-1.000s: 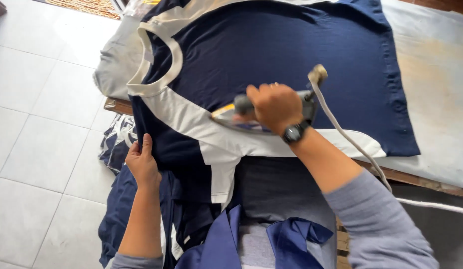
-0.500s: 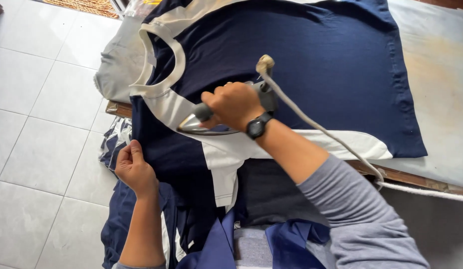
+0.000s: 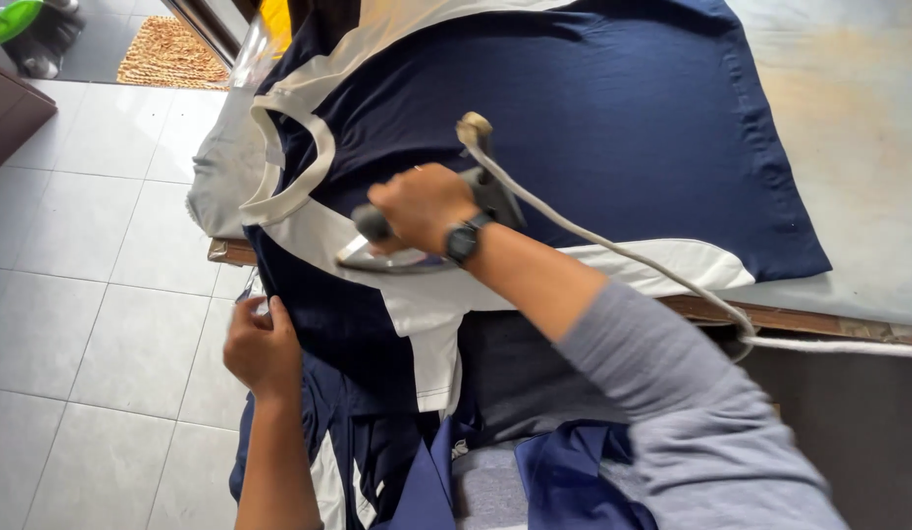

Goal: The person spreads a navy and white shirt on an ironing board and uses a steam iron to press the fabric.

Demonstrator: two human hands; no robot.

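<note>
While the right hand, fingers wrapped tight round the iron, presses the shirt by its white collar band, the left hand pinches the shirt's hanging edge, the broad navy body seemingly smooth already.

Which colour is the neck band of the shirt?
White, on the navy shirt; head view shows it.

A padded ironing table with a stained pale cover carries a navy shirt with white trim spread flat, its near part hanging over the near edge; a wooden frame shows along that edge; pale floor tiles lie left, a woven mat far left.
</note>
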